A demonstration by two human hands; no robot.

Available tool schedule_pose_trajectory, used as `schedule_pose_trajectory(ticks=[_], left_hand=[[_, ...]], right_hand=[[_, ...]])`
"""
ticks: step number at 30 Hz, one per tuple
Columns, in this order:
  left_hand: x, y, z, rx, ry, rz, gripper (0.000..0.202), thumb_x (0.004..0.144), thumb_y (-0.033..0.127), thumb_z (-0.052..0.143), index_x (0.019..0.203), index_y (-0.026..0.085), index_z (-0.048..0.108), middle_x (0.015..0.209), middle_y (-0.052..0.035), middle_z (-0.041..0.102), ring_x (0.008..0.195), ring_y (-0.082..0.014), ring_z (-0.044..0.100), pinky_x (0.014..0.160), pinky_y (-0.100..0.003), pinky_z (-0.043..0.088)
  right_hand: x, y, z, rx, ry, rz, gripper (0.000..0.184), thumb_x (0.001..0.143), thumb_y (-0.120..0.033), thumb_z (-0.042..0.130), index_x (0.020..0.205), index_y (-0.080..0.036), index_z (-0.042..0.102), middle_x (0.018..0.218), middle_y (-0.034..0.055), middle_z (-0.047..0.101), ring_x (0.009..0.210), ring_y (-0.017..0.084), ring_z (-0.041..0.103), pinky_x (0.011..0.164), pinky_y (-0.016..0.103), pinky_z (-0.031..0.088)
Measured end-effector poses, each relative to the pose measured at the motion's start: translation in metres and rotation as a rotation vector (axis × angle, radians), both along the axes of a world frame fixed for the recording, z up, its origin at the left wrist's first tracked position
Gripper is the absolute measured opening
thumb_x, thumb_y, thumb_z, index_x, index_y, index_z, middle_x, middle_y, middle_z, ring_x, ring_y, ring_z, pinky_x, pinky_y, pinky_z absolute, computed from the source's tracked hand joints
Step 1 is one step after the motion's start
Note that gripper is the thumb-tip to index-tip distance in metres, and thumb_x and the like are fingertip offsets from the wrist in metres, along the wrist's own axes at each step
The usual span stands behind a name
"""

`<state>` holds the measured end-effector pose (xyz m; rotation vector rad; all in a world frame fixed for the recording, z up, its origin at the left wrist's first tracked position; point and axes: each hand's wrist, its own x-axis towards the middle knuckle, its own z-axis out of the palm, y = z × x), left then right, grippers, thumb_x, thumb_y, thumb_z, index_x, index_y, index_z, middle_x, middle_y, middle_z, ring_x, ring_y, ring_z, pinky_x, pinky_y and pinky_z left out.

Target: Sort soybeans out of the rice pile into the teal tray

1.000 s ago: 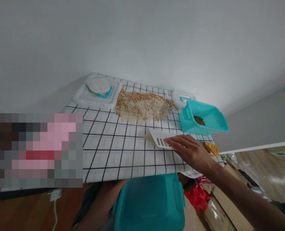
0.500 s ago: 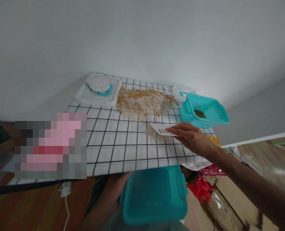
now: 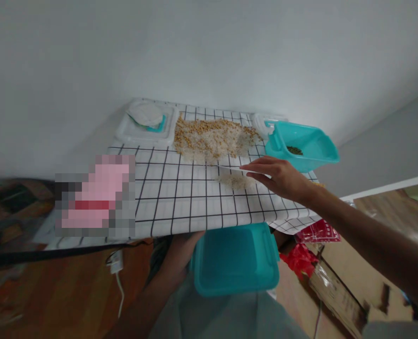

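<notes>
My right hand (image 3: 277, 178) pinches a thin white card (image 3: 230, 167), now seen almost edge-on, low over the checked cloth. Just below the card lies a small heap of rice grains (image 3: 235, 181). Beyond it spreads a wide patch of rice mixed with yellow soybeans (image 3: 212, 139). At the table's front edge, my left hand (image 3: 193, 241) is at the left side of an open teal container (image 3: 235, 282), which it appears to hold; its fingers are mostly hidden.
A teal bin (image 3: 322, 150) with green beans (image 3: 295, 150) stands on the right. Behind it lies a clear lid (image 3: 261, 121). At the back left, another clear lid (image 3: 124, 134) bears a white cloth-like piece (image 3: 145, 114). A blurred pink thing (image 3: 102, 188) lies left.
The card has moved away from me and turned edge-on, lifting off the small rice heap, which now shows more fully. The whole view has shifted slightly.
</notes>
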<state>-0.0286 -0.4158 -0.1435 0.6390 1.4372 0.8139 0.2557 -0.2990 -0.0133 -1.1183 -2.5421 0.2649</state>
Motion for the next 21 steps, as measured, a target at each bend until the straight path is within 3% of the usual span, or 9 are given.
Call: schedule_pose_trajectory(ticks=[5,14,21], left_hand=[[0.003,0.000,0.000,-0.018,-0.010,-0.021,0.044,0.074,0.042,0.081,0.114,0.024,0.073,0.116,-0.0114,0.076,0.112,-0.0323,0.070,0.098,-0.045,0.055],[0.007,-0.010,0.008,0.040,-0.063,-0.089,0.047,0.073,0.048,0.082,0.109,0.018,0.076,0.117,-0.0133,0.077,0.106,-0.0321,0.073,0.090,-0.041,0.057],[0.007,-0.012,0.006,0.077,-0.077,-0.091,0.049,0.078,0.049,0.079,0.115,0.017,0.074,0.118,-0.0133,0.076,0.112,-0.0315,0.071,0.090,-0.039,0.057]], right_hand=[[-0.004,0.001,0.000,-0.015,-0.030,0.038,0.033,0.103,-0.026,0.054,0.133,-0.022,0.067,0.117,0.0103,0.074,0.099,0.018,0.070,0.085,0.033,0.056],[0.003,-0.014,0.001,-0.057,0.032,0.091,0.032,0.103,-0.030,0.054,0.128,-0.019,0.070,0.113,0.0099,0.076,0.101,0.018,0.071,0.088,0.033,0.056],[-0.003,0.005,-0.002,0.051,0.027,0.064,0.031,0.103,-0.031,0.055,0.124,-0.015,0.072,0.113,0.0120,0.076,0.096,0.018,0.072,0.086,0.033,0.055]])
